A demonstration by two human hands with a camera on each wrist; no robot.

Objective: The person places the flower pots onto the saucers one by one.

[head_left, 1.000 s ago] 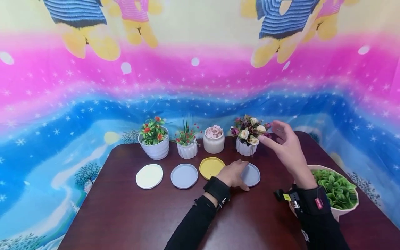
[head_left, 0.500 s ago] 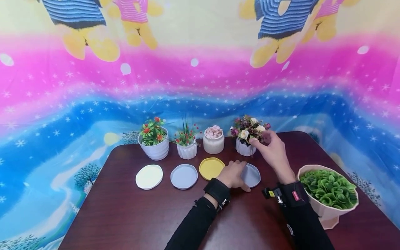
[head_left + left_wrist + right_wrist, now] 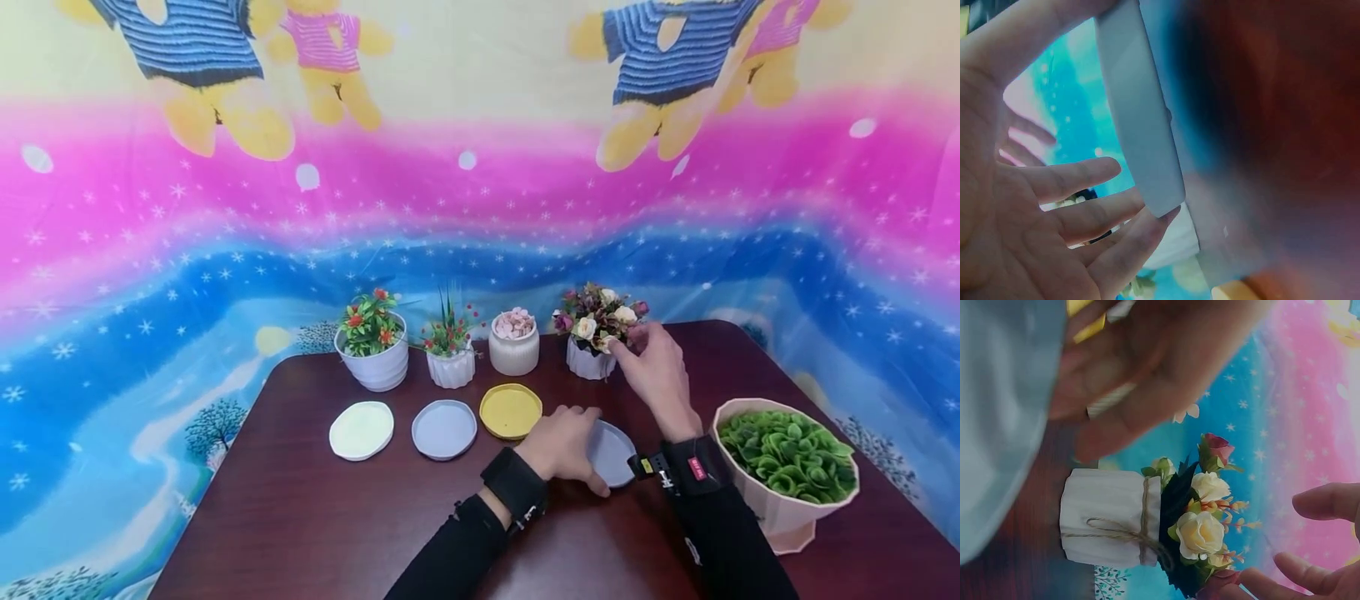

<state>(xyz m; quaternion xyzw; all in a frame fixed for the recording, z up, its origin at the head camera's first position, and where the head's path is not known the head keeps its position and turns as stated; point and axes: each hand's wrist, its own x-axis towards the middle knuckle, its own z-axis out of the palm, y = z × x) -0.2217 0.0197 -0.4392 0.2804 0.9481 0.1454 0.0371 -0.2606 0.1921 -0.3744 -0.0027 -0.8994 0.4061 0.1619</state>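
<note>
My left hand (image 3: 564,447) holds a grey plant saucer (image 3: 615,454) by its rim. In the left wrist view the saucer's pale side (image 3: 1138,106) spans from the thumb to the fingers, and the saucer is tilted. My right hand (image 3: 660,375) is at the right side of a pot of cream and purple roses (image 3: 600,317), thumb and fingers spread. The right wrist view shows those fingertips (image 3: 1297,569) right at the blooms, beside the white fluted pot (image 3: 1107,515) tied with twine.
A white saucer (image 3: 362,431), a lilac-grey saucer (image 3: 444,430) and a yellow saucer (image 3: 511,412) lie in a row. Behind them stand a red-flowered pot (image 3: 372,350), a berry plant (image 3: 451,354) and a pink-flower jar (image 3: 514,342). A large leafy planter (image 3: 787,467) stands right.
My right hand has come leftward and down to the roses. In the last half second my left hand has drawn the grey saucer from its place toward me. The other pots have stayed put.
</note>
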